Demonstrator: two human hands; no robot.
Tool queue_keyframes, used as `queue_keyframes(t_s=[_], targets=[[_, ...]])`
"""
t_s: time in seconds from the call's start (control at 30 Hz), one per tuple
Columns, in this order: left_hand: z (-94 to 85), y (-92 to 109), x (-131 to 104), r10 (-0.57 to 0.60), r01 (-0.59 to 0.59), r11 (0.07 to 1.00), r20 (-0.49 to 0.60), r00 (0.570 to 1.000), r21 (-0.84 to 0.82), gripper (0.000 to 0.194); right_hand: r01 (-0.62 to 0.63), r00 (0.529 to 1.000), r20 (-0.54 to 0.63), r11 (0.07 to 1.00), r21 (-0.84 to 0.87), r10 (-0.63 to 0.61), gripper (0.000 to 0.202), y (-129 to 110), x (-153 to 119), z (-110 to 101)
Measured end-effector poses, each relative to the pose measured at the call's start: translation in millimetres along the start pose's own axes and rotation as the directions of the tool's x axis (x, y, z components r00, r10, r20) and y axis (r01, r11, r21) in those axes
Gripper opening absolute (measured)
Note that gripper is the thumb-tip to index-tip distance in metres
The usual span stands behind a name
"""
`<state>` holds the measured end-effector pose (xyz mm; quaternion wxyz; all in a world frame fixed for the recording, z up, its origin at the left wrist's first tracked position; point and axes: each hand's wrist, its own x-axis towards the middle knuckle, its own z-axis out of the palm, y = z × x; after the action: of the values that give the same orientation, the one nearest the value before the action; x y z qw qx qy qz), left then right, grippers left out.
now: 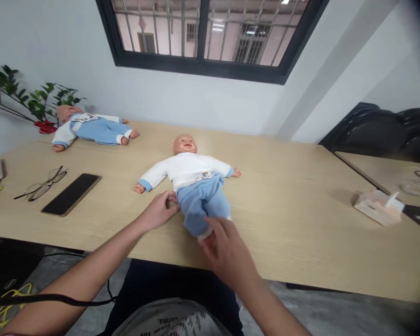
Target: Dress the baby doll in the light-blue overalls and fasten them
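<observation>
A baby doll [192,170] lies on its back on the table, head toward the window and arms spread. It wears a white top with light blue cuffs and blue trousers [213,198] with white ankle cuffs. The trousers look bunched and creased. At the waist, on the doll's left-hand side in view, my left hand [159,211] has its fingers and thumb curled against the trouser edge. My right hand [231,249] closes round the lower end of one trouser leg, by the ankle cuff, and mostly hides the feet.
A second doll [98,128] in similar clothes lies at the back left, beside a green plant [38,95]. Glasses [44,184] and a phone [71,194] are on the left. To the right sits a small white box [378,207]; black chairs [371,133] stand behind.
</observation>
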<state>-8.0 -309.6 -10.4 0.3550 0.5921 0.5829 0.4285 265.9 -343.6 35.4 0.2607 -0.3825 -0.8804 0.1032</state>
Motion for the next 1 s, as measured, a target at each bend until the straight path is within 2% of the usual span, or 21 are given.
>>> queue_keyframes(t_s=[0.07, 0.13, 0.2, 0.3, 0.37, 0.43, 0.47, 0.53, 0.6, 0.67, 0.73, 0.8, 0.87, 0.93, 1.0], targets=[[1.0, 1, 0, 0.035, -0.037, 0.997, 0.023, 0.999, 0.066, 0.031, -0.017, 1.000, 0.019, 0.996, -0.089, 0.019, 0.054, -11, -20, 14], [0.4, 4, 1, 0.041, -0.044, 0.997, 0.049, 0.998, 0.067, 0.034, -0.075, 0.997, -0.010, 0.980, -0.185, 0.075, 0.058, -11, -30, 26], [0.0, 5, 1, 0.033, -0.032, 0.999, 0.055, 0.998, -0.033, 0.040, -0.127, 0.992, -0.045, 0.961, -0.246, 0.120, 0.061, -6, -30, 33], [1.2, 3, 3, 0.045, -0.048, 0.973, -0.020, 0.999, -0.225, 0.051, -0.175, 0.985, -0.038, 0.953, -0.246, 0.171, 0.063, 2, -22, 31], [1.9, 2, 4, 0.047, -0.073, 0.942, -0.086, 0.995, -0.328, 0.055, -0.246, 0.969, -0.015, 0.955, -0.168, 0.247, 0.058, 3, -16, 22], [0.7, 1, 5, 0.035, -0.066, 0.905, -0.082, 0.996, -0.420, 0.056, -0.362, 0.932, 0.007, 0.932, -0.015, 0.362, 0.047, 2, -10, 10], [-0.9, 1, 5, 0.028, -0.043, 0.887, -0.040, 0.999, -0.459, 0.056, -0.416, 0.909, 0.014, 0.906, 0.079, 0.416, 0.041, 1, -7, 4], [-6.0, 1, 3, 0.020, 0.039, 0.870, 0.114, 0.993, -0.491, 0.055, -0.472, 0.874, 0.010, 0.843, 0.258, 0.487, 0.034, 0, 1, -9], [-12.2, 1, 1, 0.030, 0.105, 0.882, 0.278, 0.960, -0.460, 0.053, -0.467, 0.857, -0.031, 0.800, 0.377, 0.515, 0.032, 0, 8, -20], [-17.5, 1, -1, 0.050, 0.104, 0.913, 0.360, 0.932, -0.396, 0.054, -0.447, 0.844, -0.084, 0.782, 0.435, 0.529, 0.033, 1, 15, -28], [-20.4, 1, -2, 0.070, 0.052, 0.938, 0.335, 0.940, -0.343, 0.061, -0.428, 0.839, -0.116, 0.778, 0.460, 0.531, 0.035, 3, 22, -36], [-21.1, 1, -2, 0.105, -0.020, 0.948, 0.254, 0.962, -0.318, 0.065, -0.415, 0.841, -0.129, 0.780, 0.467, 0.525, 0.036, 5, 26, -43], [-20.5, 3, -1, 0.160, -0.101, 0.957, 0.203, 0.966, -0.272, 0.064, -0.413, 0.844, -0.138, 0.792, 0.449, 0.518, 0.036, 8, 29, -48], [-19.2, 4, 2, 0.213, -0.202, 0.977, 0.211, 0.954, -0.073, 0.052, -0.430, 0.838, -0.151, 0.805, 0.409, 0.524, 0.037, 12, 31, -52], [-17.1, 5, 6, 0.226, -0.270, 0.945, 0.225, 0.948, 0.184, 0.037, -0.446, 0.834, -0.155, 0.812, 0.376, 0.530, 0.039, 16, 31, -54]])
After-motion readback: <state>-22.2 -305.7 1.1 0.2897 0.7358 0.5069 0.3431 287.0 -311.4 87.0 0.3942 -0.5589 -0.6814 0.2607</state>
